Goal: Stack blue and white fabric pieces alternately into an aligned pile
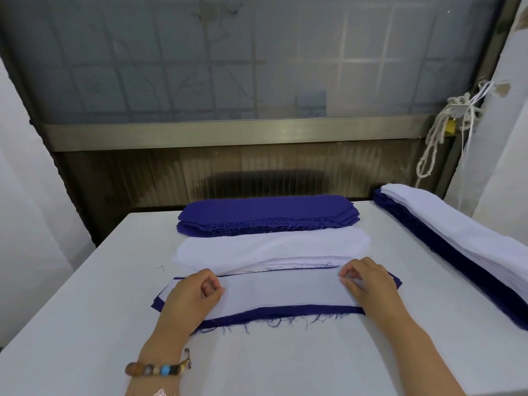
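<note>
pale surface; white piece over blue piece, likely light, limp, fraying. left hand, right hand: fingers curled, pinching white piece ends; good hold.

No readable text, labels, brands or numbers. Only a small faint pencil mark on the table, just beyond and left of the left hand; it is too faint to read as a character. The brass padlock, far beyond the right hand, is too small to show any brand.
</note>
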Tool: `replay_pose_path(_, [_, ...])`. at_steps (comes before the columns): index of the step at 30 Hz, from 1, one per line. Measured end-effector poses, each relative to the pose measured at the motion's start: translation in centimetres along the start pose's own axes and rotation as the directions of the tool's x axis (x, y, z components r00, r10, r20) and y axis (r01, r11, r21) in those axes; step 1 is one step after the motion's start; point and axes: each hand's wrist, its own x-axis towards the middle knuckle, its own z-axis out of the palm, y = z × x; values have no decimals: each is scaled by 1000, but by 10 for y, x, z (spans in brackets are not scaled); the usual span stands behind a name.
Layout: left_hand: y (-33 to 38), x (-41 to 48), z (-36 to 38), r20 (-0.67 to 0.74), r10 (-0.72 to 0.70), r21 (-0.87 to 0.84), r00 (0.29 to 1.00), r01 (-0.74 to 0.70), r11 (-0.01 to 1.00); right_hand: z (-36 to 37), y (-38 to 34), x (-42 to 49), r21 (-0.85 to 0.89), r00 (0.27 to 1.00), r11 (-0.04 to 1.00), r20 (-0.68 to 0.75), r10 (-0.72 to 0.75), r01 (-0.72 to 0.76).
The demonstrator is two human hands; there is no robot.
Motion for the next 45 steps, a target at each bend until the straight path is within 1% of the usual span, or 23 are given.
replay_pose_path(4, [5, 1, 1, -13, -19, 26, 1000, 19, 999, 1, -1, 2, -64, 1000, 998, -6, -9, 9])
replay_pose_path(6, [10, 5, -1, -41, -32, 37, 999, 33, 999, 1, -5, 7, -113, 1000, 994, 11, -14, 16])
replay_pose_path(8, [17, 14, -5, -83, -26, 47, 996, 30, 998, -1, -13, 16, -125, 999, 992, 33, -30, 34])
replay_pose_path(11, [32, 32, -11, -145, 23, 91, 989, -10, 996, -6, -27, 40, -145, 995, 985, 41, -86, 91])
replay_pose_path(14, [48, 57, -14, -158, 106, 127, 982, -86, 988, -6, -44, 68, -155, 988, 976, 21, -150, 152])
replay_pose_path(17, [60, 84, -11, -165, 199, 222, 966, -161, 962, 3, -61, 93, -103, 980, 975, -12, -199, 197])
replay_pose_path(20, [67, 108, 2, -146, 194, 288, 970, -146, 946, 23, -79, 115, -37, 973, 972, -27, -231, 230])
replay_pose_path(25, [71, 142, 29, -119, 193, 278, 974, -154, 948, 65, -98, 149, -10, 966, 966, -14, -257, 257])
replay_pose_path(28, [73, 158, 41, -95, 195, 336, 976, -153, 929, 84, -102, 169, -21, 969, 969, 24, -246, 246])
replay_pose_path(31, [73, 174, 46, -141, 169, 385, 975, -103, 917, 97, -103, 187, -66, 967, 966, 58, -248, 252])
replay_pose_path(34, [73, 190, 47, -184, 159, 414, 970, -71, 908, 102, -103, 203, -72, 970, 969, 75, -232, 237])
replay_pose_path(37, [69, 200, 53, -236, 131, 368, 963, -36, 929, 105, -107, 215, -66, 981, 981, 81, -174, 180])
replay_pose_path(39, [64, 203, 57, -281, 113, 311, 953, -21, 950, 108, -109, 217, -94, 989, 985, 59, -138, 143])
replay_pose_path(41, [58, 204, 60, -291, 117, 306, 949, -23, 952, 111, -111, 216, -131, 992, 984, 42, -117, 121])
replay_pose_path(45, [55, 207, 64, -252, 110, 458, 961, 18, 889, 113, -111, 215, -177, 995, 979, 41, -94, 100])
